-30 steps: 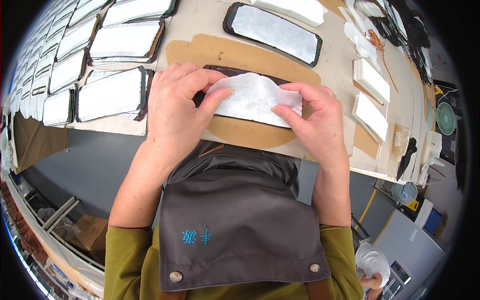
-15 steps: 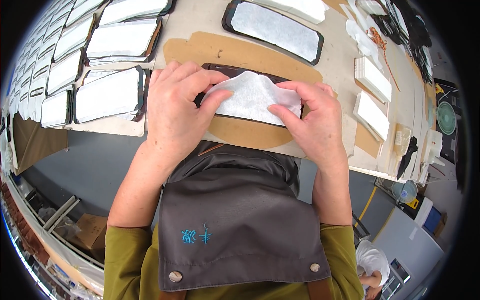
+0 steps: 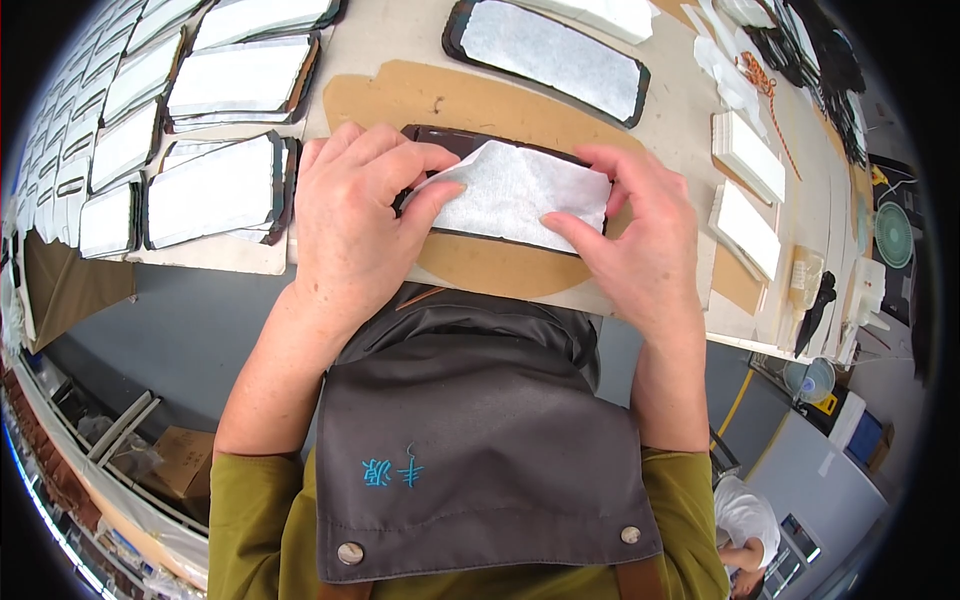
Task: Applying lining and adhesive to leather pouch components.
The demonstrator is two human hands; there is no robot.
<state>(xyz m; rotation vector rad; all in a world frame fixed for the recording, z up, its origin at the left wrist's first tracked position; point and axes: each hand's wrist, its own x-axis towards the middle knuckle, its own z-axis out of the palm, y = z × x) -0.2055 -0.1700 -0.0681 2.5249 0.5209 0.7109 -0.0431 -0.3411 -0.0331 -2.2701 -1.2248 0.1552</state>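
Right hand (image 3: 645, 225) shifted slightly rightward at frame centre, fingers parted, thumb touching white sheet (image 3: 520, 195), sheet's right end flatter over dark panel (image 3: 440, 138), left hand (image 3: 355, 200) pinching sheet's left end

Left hand (image 3: 362, 205) hides part of the dark panel (image 3: 440, 139) at its left end; right hand (image 3: 645, 225) masks the right end. Top edge crops the white stack (image 3: 600, 14); far-left pieces (image 3: 62, 152) too small to make out.
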